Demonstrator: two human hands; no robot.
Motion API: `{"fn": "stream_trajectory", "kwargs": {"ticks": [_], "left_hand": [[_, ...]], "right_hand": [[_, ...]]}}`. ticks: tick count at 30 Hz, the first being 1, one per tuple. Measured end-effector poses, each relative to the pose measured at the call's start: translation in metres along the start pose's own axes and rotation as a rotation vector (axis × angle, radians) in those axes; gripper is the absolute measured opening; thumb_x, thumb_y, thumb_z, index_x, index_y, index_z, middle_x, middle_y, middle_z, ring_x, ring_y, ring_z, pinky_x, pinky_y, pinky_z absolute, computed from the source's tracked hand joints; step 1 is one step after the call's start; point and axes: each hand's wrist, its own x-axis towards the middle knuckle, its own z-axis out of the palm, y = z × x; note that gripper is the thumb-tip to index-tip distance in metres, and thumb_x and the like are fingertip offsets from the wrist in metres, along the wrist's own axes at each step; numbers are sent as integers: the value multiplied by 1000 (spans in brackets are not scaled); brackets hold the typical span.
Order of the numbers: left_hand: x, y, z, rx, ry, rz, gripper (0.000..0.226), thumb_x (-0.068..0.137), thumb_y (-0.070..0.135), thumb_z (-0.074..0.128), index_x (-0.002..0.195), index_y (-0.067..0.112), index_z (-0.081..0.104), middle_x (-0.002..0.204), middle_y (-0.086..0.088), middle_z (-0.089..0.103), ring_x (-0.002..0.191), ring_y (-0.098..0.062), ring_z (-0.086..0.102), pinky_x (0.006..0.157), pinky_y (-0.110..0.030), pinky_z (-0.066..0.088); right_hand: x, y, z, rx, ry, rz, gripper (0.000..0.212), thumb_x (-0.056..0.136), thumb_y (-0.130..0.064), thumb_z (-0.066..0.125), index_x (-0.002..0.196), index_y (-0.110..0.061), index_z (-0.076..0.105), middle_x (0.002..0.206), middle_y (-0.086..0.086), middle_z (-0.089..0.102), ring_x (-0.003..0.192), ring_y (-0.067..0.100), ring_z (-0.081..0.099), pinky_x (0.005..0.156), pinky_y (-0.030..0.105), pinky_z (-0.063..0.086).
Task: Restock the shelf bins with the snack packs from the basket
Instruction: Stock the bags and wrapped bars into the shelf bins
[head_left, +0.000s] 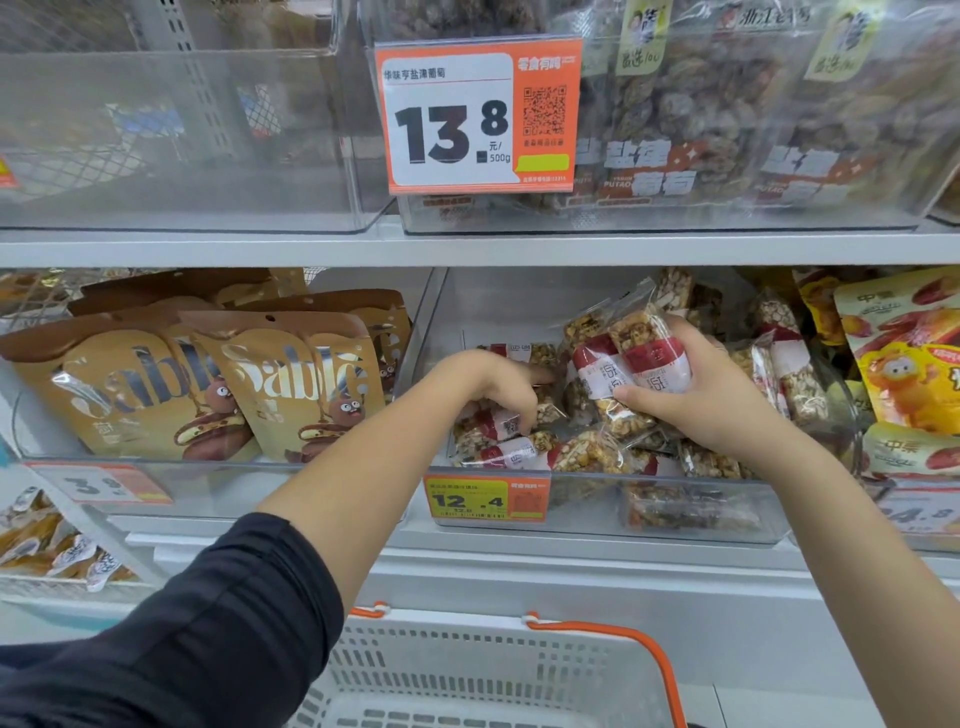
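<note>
A clear shelf bin (587, 506) on the middle shelf holds several nut-brittle snack packs (511, 453) with red and white labels. My right hand (706, 395) grips two such packs (631, 364) upright above the bin's contents. My left hand (498, 384) reaches into the bin's left part, its curled fingers on a pack (496, 423) lying there. The white basket (467, 670) with orange handles stands below, its visible part showing no packs.
Brown Sable pouches (208, 384) fill the bin to the left. Yellow date packs (914, 364) stand on the right. Above, a bin of raisin bags (727, 119) carries a 13.8 price tag (478, 117); the upper-left bin (171, 130) looks bare. A 12.4 tag (485, 499) hangs on the bin front.
</note>
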Motion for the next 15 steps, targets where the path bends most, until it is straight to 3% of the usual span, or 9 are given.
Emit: {"fn": "stream_trajectory", "kwargs": {"ticks": [5,7,10,15], "left_hand": [[0,-4,8,115,247,90,94,76,13,77,150,22,19,150,-6,36,131,-27,42,98,-32,41],[0,-2,12,168,295,120,93,72,8,79,147,18,25,140,-9,47,119,-29,52,82,-31,48],[3,0,18,244,348,136,88,72,3,76,144,17,27,123,-13,56,93,-26,58,61,-31,45],[-2,-8,12,338,275,66,95,68,13,84,145,17,29,139,-11,45,122,-30,48,90,-36,49]], "right_hand": [[0,3,0,9,-3,-4,78,77,-38,75,143,-30,34,120,-17,45,111,6,42,93,28,35],[0,4,0,9,-2,-5,77,78,-37,75,143,-31,33,120,-17,43,111,5,39,93,27,33],[1,5,-1,6,-3,-7,79,78,-37,75,144,-31,31,123,-15,42,113,4,37,94,27,32],[3,11,0,8,-5,-3,81,76,-41,76,143,-33,31,137,-8,47,125,15,43,95,31,36]]}}
